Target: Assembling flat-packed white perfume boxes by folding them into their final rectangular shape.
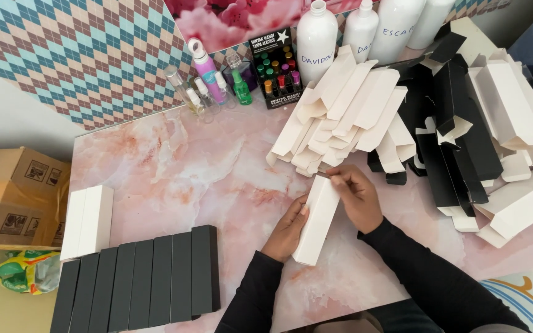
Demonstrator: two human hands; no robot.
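Hands meet at centre frame on a long white carton (317, 219) lying on the pink marble bench (205, 166) — left hand (288, 229) grips its side, right hand (356, 196) pinches the top flap. Steadying the body while tucking squarely should keep edges crisp.

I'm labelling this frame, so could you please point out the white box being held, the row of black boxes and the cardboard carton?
white box (316, 222): head view, middle of its long face.
row of black boxes (149, 280): head view, middle box's top.
cardboard carton (16, 197): head view, side face.

Long black sleeves — both arms
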